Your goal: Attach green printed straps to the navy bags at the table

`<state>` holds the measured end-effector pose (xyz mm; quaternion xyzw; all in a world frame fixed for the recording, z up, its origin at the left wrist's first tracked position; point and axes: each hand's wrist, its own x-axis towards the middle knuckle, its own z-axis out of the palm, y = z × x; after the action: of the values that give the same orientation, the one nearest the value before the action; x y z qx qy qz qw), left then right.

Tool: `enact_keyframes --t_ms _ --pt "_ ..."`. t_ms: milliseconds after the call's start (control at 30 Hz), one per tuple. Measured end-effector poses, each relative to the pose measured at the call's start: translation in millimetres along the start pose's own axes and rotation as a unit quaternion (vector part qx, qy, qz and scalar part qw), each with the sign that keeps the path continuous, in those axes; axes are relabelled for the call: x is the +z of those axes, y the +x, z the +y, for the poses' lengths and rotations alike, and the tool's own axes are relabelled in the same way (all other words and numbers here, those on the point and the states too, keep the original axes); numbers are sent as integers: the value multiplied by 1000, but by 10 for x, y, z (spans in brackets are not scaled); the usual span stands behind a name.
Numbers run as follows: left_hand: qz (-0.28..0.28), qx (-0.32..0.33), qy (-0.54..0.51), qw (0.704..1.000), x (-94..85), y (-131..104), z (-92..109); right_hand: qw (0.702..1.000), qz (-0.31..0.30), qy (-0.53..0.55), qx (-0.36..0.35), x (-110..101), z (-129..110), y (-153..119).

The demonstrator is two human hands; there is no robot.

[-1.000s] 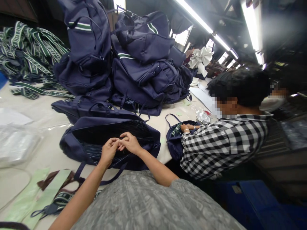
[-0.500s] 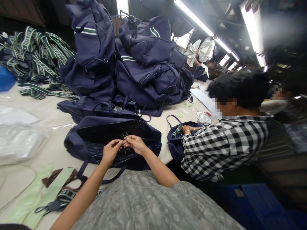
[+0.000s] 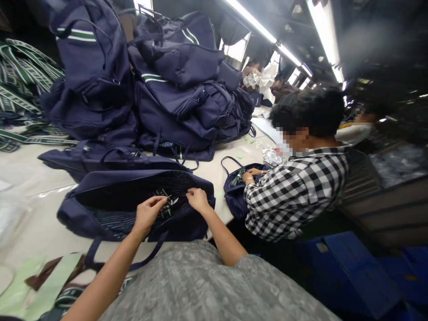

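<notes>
A navy bag [image 3: 96, 187] lies open on the table in front of me, its striped lining [image 3: 117, 221] showing. Over its opening, my left hand [image 3: 149, 213] pinches something small and thin; a little white piece [image 3: 174, 201] shows just beyond the fingertips. To the right, my right hand [image 3: 199, 199] is closed near the bag's right end, and what its fingertips hold is too small to make out. The two hands are apart. Small pale-edged pieces lie inside the bag below them.
Navy bags [image 3: 180, 89] are piled behind, green-and-white straps [image 3: 20, 80] at the left. Pale green strips [image 3: 56, 276] lie at the lower left. At the right, a person in a checked shirt [image 3: 294, 187] handles a smaller navy bag [image 3: 236, 200]. Blue boxes [image 3: 361, 267] stand lower right.
My hands were together over the bag and have moved apart, the right one toward the bag's right end. The view has shifted, so the bags appear further left.
</notes>
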<state>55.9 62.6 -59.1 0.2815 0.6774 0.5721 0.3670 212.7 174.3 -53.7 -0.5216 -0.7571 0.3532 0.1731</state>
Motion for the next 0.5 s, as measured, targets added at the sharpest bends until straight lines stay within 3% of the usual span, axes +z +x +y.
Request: enact_keyframes --t_ms 100,200,300,500 --pt "-6 -2 5 1000 145 78 46 998 -18 43 37 90 20 116" --pt "-7 -10 13 1000 238 126 77 997 16 58 49 221 6 165" --pt "-2 -14 14 1000 263 137 65 992 28 94 79 285 4 198" --pt "1 -6 21 1000 228 110 3 965 -30 227 125 302 29 350"
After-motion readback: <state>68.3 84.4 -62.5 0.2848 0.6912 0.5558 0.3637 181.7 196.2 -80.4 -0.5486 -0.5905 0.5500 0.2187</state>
